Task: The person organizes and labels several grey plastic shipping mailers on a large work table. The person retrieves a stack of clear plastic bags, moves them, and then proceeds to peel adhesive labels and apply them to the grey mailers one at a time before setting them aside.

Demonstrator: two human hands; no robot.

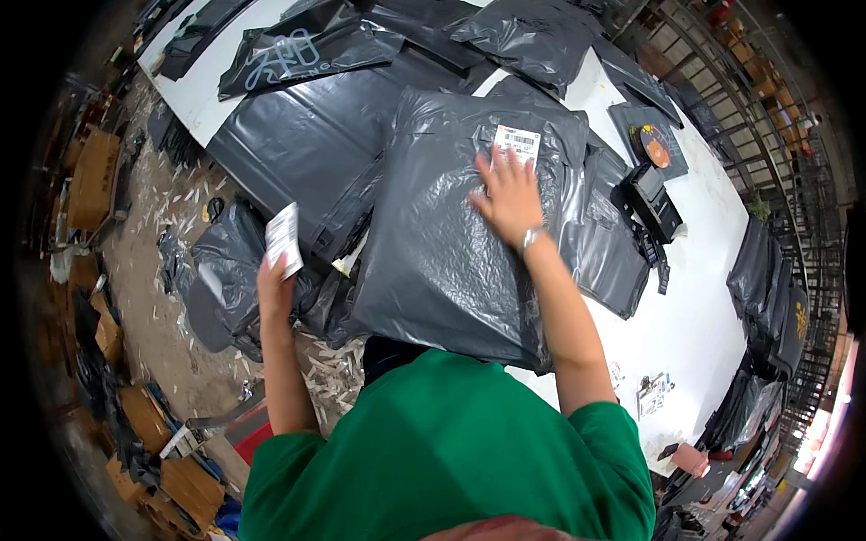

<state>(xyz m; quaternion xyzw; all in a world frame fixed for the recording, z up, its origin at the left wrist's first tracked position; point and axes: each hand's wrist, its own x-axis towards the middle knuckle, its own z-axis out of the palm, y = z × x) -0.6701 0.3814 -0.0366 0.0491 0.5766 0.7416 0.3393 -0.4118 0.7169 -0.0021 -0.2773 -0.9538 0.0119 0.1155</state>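
A large, filled grey plastic mailer bag [442, 225] lies in front of me at the table's near edge. On its upper right sits a white shipping label [517, 142] with a barcode. My right hand [508, 194] is spread flat over the bag, its fingertips on the lower part of that label. Off to the left of the bag, my left hand [276, 287] pinches a small stack of white labels [282, 239] by the lower end. The left fingers are partly hidden by the labels.
Flat black mailer bags [307, 135] cover the table's far left. A black box-like device [651, 203] and a dark tablet-shaped thing [657, 146] are at right on the white table [677, 334]. Paper scraps [329, 370] litter the floor, where a dark bag [230, 270] lies.
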